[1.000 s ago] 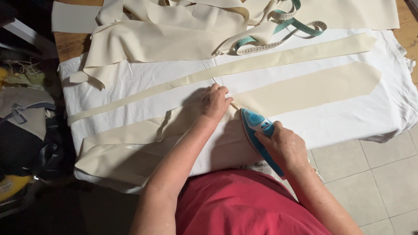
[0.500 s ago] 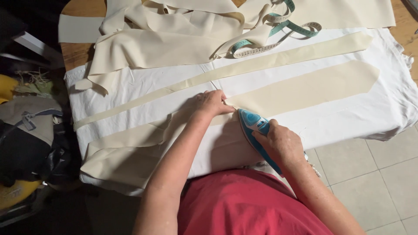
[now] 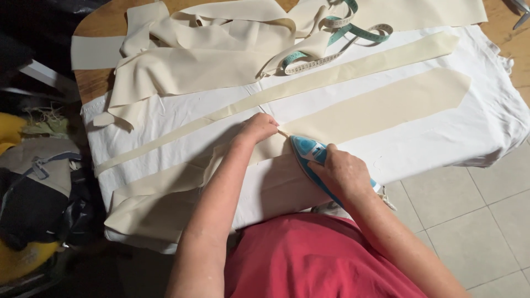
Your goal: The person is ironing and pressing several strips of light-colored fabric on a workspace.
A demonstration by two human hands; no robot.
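Observation:
My right hand grips the handle of a blue and white iron, whose tip points up-left onto a wide cream fabric strip. My left hand pinches and presses that strip's folded edge just ahead of the iron's tip. The strip lies on a white cloth covering the table. A narrower cream strip runs diagonally above it.
A pile of cream fabric pieces and a teal measuring tape lie at the back of the wooden table. Bags and dark clutter sit on the left. Tiled floor shows on the right.
The iron and my right hand have stayed close to the same spot on the strip. My left hand's fingers have shifted slightly along the fold near the iron's tip.

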